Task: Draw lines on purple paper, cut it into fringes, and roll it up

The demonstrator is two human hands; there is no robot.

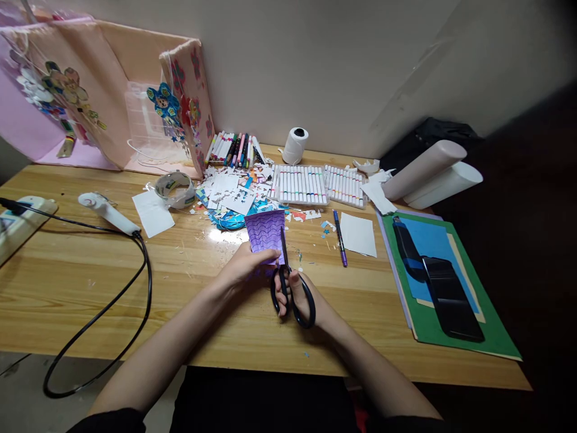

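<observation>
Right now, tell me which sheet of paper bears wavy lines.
The purple sheet pinched in the left hand, by the scissors: dark wavy lines cross it, whereas the left white sheet and the right white sheet look plain.

At the left edge of the table (383, 300) sits a white power strip (24, 231); nearby, a white handheld device (110, 213) has a black cord (149, 282) looping past the front edge. A peach-coloured decorated panel structure (108, 96) stands at the back left corner. Along the back edge are a white thread spool (295, 147) and cased markers (301, 184). Toward the right edge, a black phone (453, 297) lies over a green sheet (428, 328); two pale rolls (428, 168) occupy the back right corner.
</observation>
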